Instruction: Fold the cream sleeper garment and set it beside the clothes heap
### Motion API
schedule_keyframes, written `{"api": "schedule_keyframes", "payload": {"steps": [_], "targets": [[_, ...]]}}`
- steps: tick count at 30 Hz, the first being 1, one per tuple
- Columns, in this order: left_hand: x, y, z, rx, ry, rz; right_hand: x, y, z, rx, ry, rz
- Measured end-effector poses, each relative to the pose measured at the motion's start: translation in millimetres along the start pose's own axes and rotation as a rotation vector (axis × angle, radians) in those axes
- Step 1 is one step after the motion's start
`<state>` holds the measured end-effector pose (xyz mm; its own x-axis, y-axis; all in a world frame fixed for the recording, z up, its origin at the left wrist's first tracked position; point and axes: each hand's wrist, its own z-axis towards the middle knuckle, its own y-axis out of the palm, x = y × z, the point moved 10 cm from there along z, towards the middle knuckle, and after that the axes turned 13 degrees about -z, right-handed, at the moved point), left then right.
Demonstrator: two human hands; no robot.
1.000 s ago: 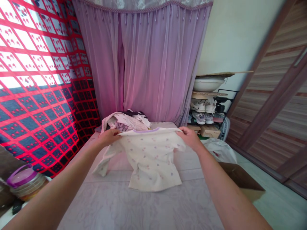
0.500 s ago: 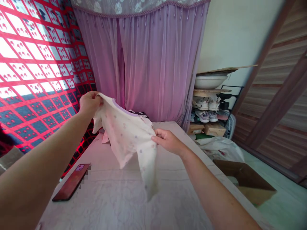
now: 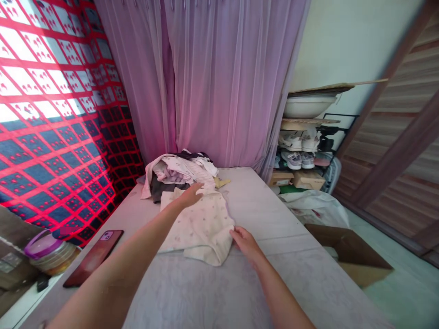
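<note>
Right hand (image 3: 245,241) pinching shirt (image 3: 206,221) edge, left hand (image 3: 192,195) loosely spread over its far side: best hold edge taut, smooth outward, flat on bed (image 3: 192,297).

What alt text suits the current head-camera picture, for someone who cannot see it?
A cream patterned shirt lies on a bed, its right edge pinched by a person's right hand, their left hand over its far part. Beyond are heaped clothes and purple curtains; a red smartphone lies at left.

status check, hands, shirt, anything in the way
Right hand pinching edge of shirt; left hand open over it, contact unclear. Shirt rumpled on bed. Clothes pile at its far side.
</note>
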<state>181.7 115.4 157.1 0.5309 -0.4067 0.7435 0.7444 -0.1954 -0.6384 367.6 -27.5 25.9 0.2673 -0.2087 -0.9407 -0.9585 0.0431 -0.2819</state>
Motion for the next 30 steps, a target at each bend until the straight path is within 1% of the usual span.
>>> {"api": "schedule_keyframes", "payload": {"steps": [2,4,5,6,8,10,12,15,17,19,21,23,25,27,30], "targets": [[-33.9,2.1,-43.8,-0.059,-0.063,0.027,13.4,3.9,-6.0,-0.07,0.009,0.01],[-62.7,3.8,-90.8,-0.148,-0.102,0.046,11.0,11.0,-12.7,-0.154,-0.078,0.043],[-74.1,7.8,-114.2,-0.228,-0.103,0.078,7.3,14.8,-15.2,-0.186,-0.134,0.046],[-84.1,8.5,-135.5,-0.274,-0.101,0.115,4.7,18.6,-16.4,-0.209,-0.176,0.024],[-97.4,5.6,-169.5,-0.306,-0.073,0.189,5.1,22.8,-13.1,-0.192,-0.2,-0.065],[-105.2,1.2,-191.4,-0.294,-0.06,0.256,6.8,20.6,-5.2,-0.108,-0.19,-0.077],[-108.4,-3.3,-202.2,-0.243,-0.069,0.308,4.5,14.8,1.5,-0.01,-0.206,0.034],[-106.3,-7.6,-206.2,-0.131,-0.089,0.349,1.9,5.1,5.7,0.131,-0.229,0.182],[-101.8,-8.7,-205.8,-0.065,-0.084,0.356,4.4,1.3,5.9,0.208,-0.195,0.171],[-96.0,-10.5,-205.4,-0.021,-0.069,0.36,7.9,-2.3,4.3,0.269,-0.129,0.111],[-86.8,-16.4,-205.6,0.025,-0.038,0.379,10.8,-6.0,0.9,0.288,-0.034,0.05],[-72.8,-23.9,-207.1,0.058,0.019,0.406,10.0,-8.4,-4.2,0.24,0.061,0.016],[-58.8,-28.3,-209.9,0.055,0.071,0.446,3.9,-9.6,-11.1,0.142,0.123,-0.018],[-52.8,-25.6,-213.1,-0.006,0.065,0.503,-4.2,-10.4,-18.9,0.034,0.153,-0.074],[-57.7,-14.5,-219.0,-0.132,-0.023,0.569,-6.6,-11.0,-29.1,-0.089,0.207,-0.151]]}}
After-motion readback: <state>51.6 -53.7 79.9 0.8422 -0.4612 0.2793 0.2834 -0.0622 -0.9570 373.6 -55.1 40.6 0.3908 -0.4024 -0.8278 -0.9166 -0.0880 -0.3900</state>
